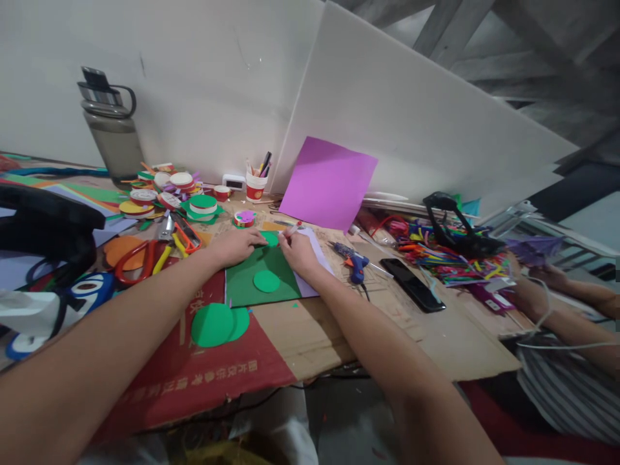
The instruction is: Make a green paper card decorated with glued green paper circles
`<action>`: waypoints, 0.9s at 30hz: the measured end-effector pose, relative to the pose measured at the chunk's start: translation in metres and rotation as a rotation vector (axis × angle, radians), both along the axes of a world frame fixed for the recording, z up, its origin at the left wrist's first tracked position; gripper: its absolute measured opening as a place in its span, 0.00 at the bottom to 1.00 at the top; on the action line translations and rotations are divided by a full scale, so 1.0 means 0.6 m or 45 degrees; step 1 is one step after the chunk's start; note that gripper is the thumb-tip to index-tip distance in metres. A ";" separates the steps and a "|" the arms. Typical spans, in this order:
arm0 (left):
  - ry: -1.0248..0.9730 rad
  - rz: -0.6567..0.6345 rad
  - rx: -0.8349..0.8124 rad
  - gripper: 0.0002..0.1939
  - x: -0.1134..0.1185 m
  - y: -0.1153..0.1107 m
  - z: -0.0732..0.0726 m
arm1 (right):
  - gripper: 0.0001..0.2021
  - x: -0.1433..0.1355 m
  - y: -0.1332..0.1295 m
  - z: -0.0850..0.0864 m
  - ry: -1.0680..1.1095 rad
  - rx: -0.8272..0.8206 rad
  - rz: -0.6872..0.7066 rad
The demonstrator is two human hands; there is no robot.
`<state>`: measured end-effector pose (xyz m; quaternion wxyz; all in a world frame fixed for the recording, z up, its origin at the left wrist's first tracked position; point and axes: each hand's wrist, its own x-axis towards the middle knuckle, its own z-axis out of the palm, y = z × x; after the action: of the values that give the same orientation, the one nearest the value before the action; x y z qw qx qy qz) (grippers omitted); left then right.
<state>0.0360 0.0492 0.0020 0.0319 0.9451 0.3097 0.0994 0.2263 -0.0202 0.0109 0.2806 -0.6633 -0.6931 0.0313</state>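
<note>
Now, as seen from beside the surface:

Left hand: the left hand (238, 246) lies palm-down, fingers flat, pressing on a small green disc (271, 239) at the far edge of the green sheet (252, 281).

Right hand: the right hand (298, 253) is curled, fingers pinched on a pen (293, 228) whose tip meets the disc's right rim; I cannot tell which fingers do the pinching.

Key relation: the disc sits between the two hands, touching both – the left hand on its left side, the pen coming in from the right. The pen's long axis runs up and away to the right of the disc.

Green sheet: lies under both hands, on the cardboard (310, 336), with a second green disc (267, 281) on it nearer the person.

Nearer still: two overlapping green circles (217, 325), apart from either hand.

Right of the right hand: a blue glue gun (354, 261), then a phone (411, 284) – both well apart from it.

Left of the left hand: scissors (140, 258).

Far right: another person's arm (571, 290).
</note>
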 end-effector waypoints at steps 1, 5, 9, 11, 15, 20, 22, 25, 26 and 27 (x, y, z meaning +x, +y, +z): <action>-0.008 -0.005 -0.002 0.25 0.000 -0.001 0.000 | 0.15 -0.002 0.000 0.000 -0.010 -0.003 0.000; -0.031 -0.001 -0.006 0.25 0.001 -0.004 0.001 | 0.16 -0.007 -0.001 0.000 -0.022 0.001 0.011; -0.033 -0.018 -0.007 0.25 0.000 -0.003 -0.001 | 0.16 -0.014 -0.002 -0.003 -0.002 0.021 0.048; -0.043 -0.014 -0.018 0.25 -0.001 -0.001 -0.003 | 0.15 -0.018 -0.001 -0.005 0.005 0.026 0.065; -0.076 -0.028 -0.036 0.25 -0.001 0.001 -0.006 | 0.15 -0.028 0.001 -0.006 0.008 0.023 0.085; -0.024 -0.019 -0.049 0.26 0.000 -0.001 -0.001 | 0.15 -0.034 0.004 -0.005 0.047 0.018 0.109; -0.027 -0.006 -0.059 0.26 0.000 -0.005 0.003 | 0.15 -0.031 0.004 -0.002 0.094 0.035 0.102; -0.059 0.090 -0.057 0.27 0.000 -0.013 0.009 | 0.14 -0.020 0.003 0.003 0.199 0.067 0.061; -0.074 0.140 -0.066 0.27 0.000 -0.015 0.010 | 0.14 -0.016 0.002 0.004 0.226 0.074 0.048; -0.095 0.184 -0.082 0.26 -0.001 -0.016 0.011 | 0.15 -0.014 0.002 0.005 0.243 0.076 0.041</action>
<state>0.0356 0.0398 0.0086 0.0667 0.9144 0.3786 0.1266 0.2181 -0.0193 0.0137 0.3644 -0.6373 -0.6745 0.0781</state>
